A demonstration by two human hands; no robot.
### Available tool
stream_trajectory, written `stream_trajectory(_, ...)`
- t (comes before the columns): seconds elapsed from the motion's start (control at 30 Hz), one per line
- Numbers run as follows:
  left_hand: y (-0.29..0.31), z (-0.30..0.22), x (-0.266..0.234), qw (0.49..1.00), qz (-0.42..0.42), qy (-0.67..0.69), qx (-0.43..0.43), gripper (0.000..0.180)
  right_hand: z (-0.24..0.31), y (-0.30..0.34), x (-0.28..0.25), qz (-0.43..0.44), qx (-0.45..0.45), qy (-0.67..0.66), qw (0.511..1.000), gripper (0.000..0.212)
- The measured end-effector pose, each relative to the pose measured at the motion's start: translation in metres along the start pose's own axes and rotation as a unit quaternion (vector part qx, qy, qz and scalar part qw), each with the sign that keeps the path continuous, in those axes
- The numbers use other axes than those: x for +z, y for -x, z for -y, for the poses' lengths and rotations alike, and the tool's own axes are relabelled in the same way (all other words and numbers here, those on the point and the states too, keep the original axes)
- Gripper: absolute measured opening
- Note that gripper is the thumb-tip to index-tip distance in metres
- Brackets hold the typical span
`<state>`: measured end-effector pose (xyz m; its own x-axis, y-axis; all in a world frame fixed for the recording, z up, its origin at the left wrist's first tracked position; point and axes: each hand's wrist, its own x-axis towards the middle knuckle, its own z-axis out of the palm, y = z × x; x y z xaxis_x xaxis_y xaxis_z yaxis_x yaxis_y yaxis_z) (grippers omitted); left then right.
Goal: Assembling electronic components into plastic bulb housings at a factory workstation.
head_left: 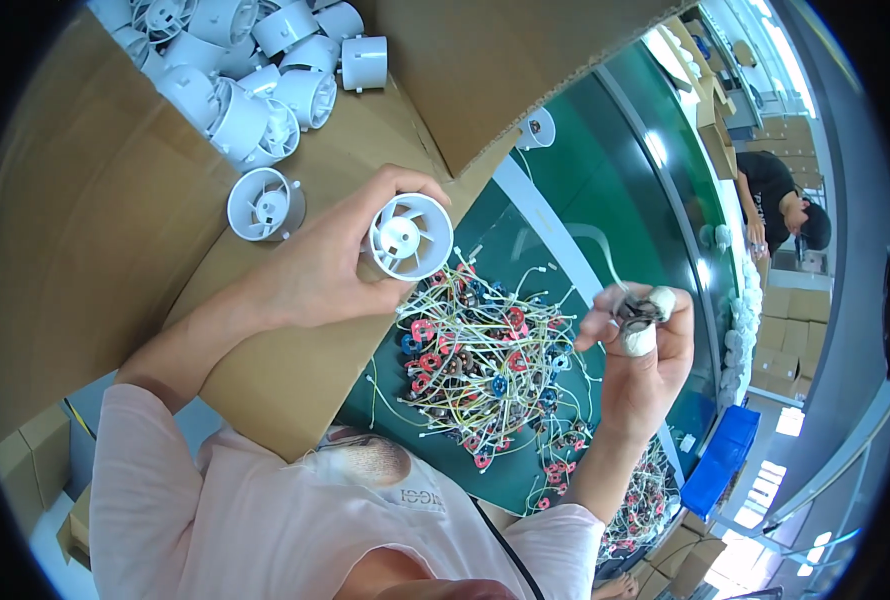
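Note:
My left hand (340, 250) is closed around a white round plastic fan housing (410, 262), its vaned end and central hub facing up. Off to the right, my right hand (645, 365) pinches a small dark motor part (629, 310), blurred by motion, with a pale lead wire (603, 245) trailing from it. White covers (639, 341) wrap some of that hand's fingertips. Between the hands, on the green work surface, lies a tangled pile of small motor coils (485, 350) in red, blue and dark tones, with white and yellow wires.
An open cardboard box (335, 150) holds many white housings (265, 90); one single housing (265, 204) sits on its flap. Another housing (536, 128) stands on the green conveyor (605, 150). A blue bin (721, 460) is at the right. A co-worker (780, 205) works across the line.

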<state>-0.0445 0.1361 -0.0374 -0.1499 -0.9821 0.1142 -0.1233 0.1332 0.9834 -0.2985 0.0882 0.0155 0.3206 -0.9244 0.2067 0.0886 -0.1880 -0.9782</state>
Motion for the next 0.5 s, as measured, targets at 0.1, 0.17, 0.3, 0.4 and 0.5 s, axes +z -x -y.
stream_trajectory(0.1, -0.001, 0.001, 0.001, 0.999, -0.042, -0.015, 0.015, 0.053, 0.004, 0.0, 0.007, 0.004, -0.018, 0.008, 1.0, 0.03)
stream_trajectory(0.17, -0.001, 0.001, 0.0, 0.999, -0.019, -0.026, 0.018, 0.054, 0.011, 0.003, 0.012, 0.026, 0.008, 0.032, 0.999, 0.031)
stream_trajectory(0.3, -0.004, 0.003, -0.004, 1.0, 0.0, 0.007, 0.014, 0.054, 0.006, 0.006, 0.016, 0.082, -0.005, 0.009, 0.997, 0.032)
stream_trajectory(0.4, -0.004, -0.003, -0.005, 0.997, 0.022, 0.074, -0.027, 0.054, 0.0, 0.0, 0.018, 0.099, -0.001, -0.09, 0.991, 0.03)
stream_trajectory(0.5, -0.004, -0.006, -0.006, 0.979, 0.059, 0.168, -0.101, 0.055, -0.007, -0.008, 0.024, 0.11, 0.011, -0.175, 0.978, 0.03)
